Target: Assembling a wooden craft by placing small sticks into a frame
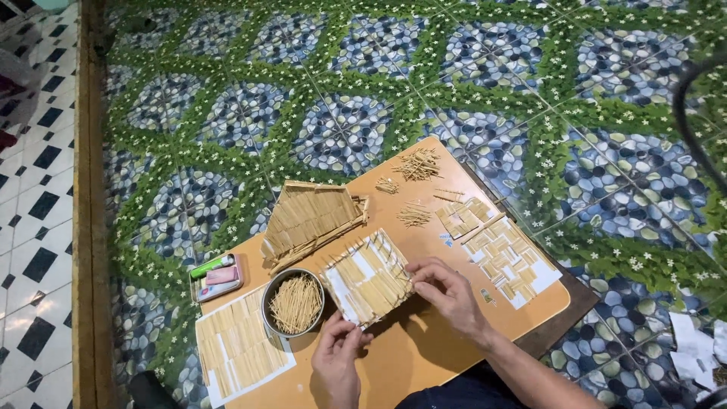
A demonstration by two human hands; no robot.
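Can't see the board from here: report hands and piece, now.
Left hand and right hand both grip the stick panel. Bowl of sticks touches its left edge.

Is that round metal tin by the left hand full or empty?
Partly full. The round tin stands upright and open on the board, with a loose heap of thin sticks covering its bottom, just above the left hand.

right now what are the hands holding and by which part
Both hold the small stick-covered panel: the left hand pinches its near bottom corner, the right hand grips its right edge.
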